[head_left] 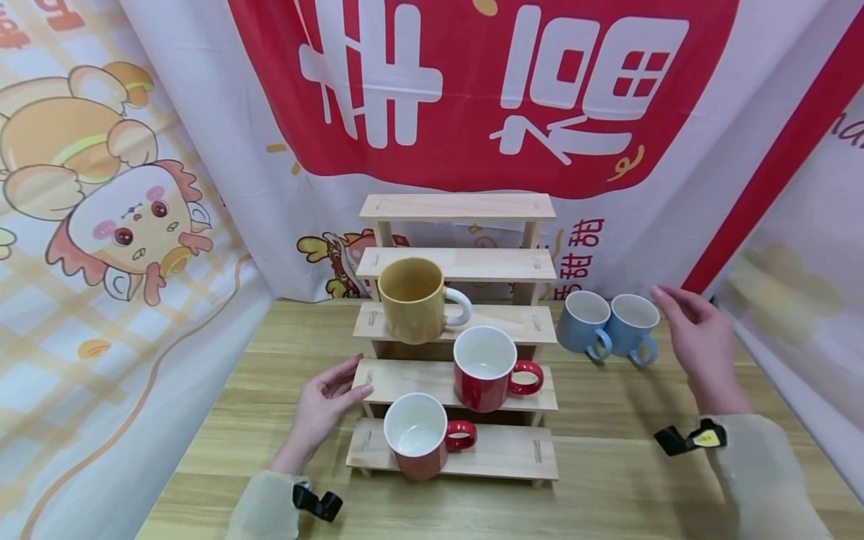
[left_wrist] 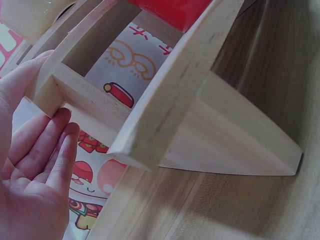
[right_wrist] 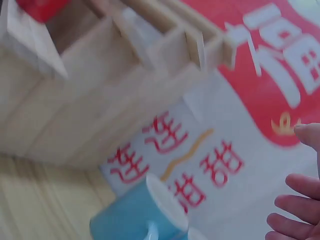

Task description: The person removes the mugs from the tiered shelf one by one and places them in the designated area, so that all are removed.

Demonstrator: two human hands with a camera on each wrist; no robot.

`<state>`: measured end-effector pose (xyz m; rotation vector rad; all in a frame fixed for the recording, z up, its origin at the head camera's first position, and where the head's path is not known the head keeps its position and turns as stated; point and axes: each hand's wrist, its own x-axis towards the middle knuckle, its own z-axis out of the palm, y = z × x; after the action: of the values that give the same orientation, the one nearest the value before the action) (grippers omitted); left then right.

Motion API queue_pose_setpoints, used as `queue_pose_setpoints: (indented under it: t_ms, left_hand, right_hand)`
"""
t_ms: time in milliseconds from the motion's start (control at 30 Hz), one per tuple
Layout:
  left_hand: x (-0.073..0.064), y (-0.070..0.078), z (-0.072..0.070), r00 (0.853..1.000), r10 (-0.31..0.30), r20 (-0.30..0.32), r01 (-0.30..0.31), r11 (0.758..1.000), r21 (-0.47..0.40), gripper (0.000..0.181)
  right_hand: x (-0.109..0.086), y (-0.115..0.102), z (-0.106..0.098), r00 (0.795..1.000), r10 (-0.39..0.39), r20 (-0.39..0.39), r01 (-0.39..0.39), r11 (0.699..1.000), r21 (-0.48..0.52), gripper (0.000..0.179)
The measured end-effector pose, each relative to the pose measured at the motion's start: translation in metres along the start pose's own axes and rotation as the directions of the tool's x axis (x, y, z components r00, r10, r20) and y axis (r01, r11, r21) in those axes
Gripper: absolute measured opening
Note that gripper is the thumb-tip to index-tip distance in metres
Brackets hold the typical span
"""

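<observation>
A tiered wooden shelf stands in the middle of the table, and my left hand is at its left end. In the left wrist view, that hand's thumb lies over a board's end and its fingertips meet the wood below, gripping the shelf. At the right, my right hand is beside two light-blue mugs that stand side by side on the table. The right wrist view shows its fingers spread, apart from the nearer blue mug, with nothing in them.
On the shelf are a yellow mug with a white handle, a red mug one tier lower, and a pinkish-red mug on the bottom tier. Printed cloth hangs behind and at both sides of the wooden table.
</observation>
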<state>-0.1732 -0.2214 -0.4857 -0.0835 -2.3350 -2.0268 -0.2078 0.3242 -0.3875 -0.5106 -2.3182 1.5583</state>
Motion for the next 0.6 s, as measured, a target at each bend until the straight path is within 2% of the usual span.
queue_pose_setpoints:
  t_ms: [100,267,500,600]
  left_hand:
    - [0.000,0.000,0.000,1.000,0.002,0.001,-0.002,1.000,-0.004,0.067]
    - [0.000,0.000,0.000,1.000,0.003,0.006,-0.003,1.000,-0.002,0.068]
    - [0.001,0.001,0.000,1.000,-0.002,0.000,0.002,1.000,0.001,0.069]
    - [0.000,0.001,0.000,1.000,-0.001,0.005,0.001,1.000,0.000,0.069]
  right_hand:
    - [-0.011,-0.019,0.007,0.999,-0.031,0.045,0.033,0.999,-0.040,0.067]
    - [-0.030,-0.046,0.021,0.985,-0.135,0.107,0.144,0.986,-0.081,0.068]
    - [-0.059,-0.071,0.046,0.935,-0.272,0.226,0.291,0.955,-0.054,0.060]
    - [-0.069,-0.078,0.059,0.902,-0.314,0.297,0.329,0.944,-0.001,0.055]
